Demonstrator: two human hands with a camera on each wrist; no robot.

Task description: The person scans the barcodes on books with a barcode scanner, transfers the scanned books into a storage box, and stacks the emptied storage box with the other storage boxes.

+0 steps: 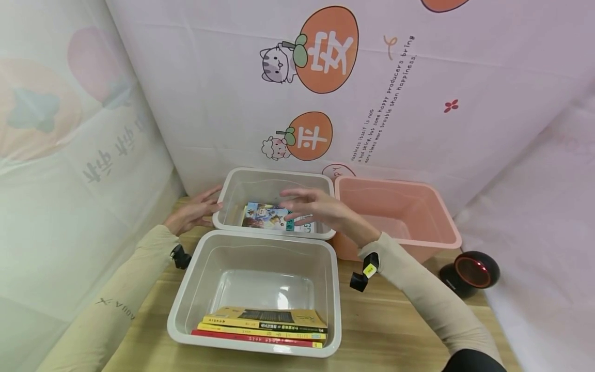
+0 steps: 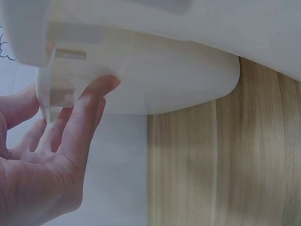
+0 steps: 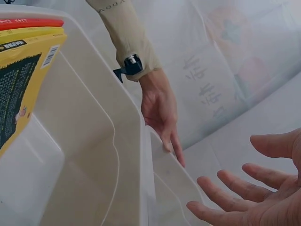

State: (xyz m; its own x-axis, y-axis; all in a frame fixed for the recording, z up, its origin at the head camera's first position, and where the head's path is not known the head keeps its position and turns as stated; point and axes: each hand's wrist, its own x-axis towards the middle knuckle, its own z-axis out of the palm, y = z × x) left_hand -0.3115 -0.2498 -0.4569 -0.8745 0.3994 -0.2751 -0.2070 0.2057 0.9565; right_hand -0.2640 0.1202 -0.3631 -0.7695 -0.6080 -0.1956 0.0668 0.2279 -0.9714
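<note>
A: How are the fingers standing?

B: Left hand (image 1: 194,211) is pinching the left rim of the rear grey bin (image 1: 279,173), thumb and fingers at opposite sides of the edge. Right hand (image 1: 323,207) is hovering over that same bin, its fingers standing apart and holding nothing.

A: Books?

B: A blue-covered book (image 1: 264,216) is lying in the rear bin, below the right fingertips; a white-and-teal cover (image 1: 310,226) is showing beside it, partly hidden under those fingers. Yellow and red books (image 1: 260,333) are resting in the front grey bin (image 1: 251,289), nearer the body than either hand's fingers. The pink bin (image 1: 390,183) is standing right of the right fingers.

A: Step in hand?

B: Judgement: left fingers are steadying the bin, right fingers are working above its contents. Arriving or leaving, I cannot tell.

A: Next move?

B: Probably it is calling for a firm left pinch, and right fingers clearing the rim before curling on anything.
</note>
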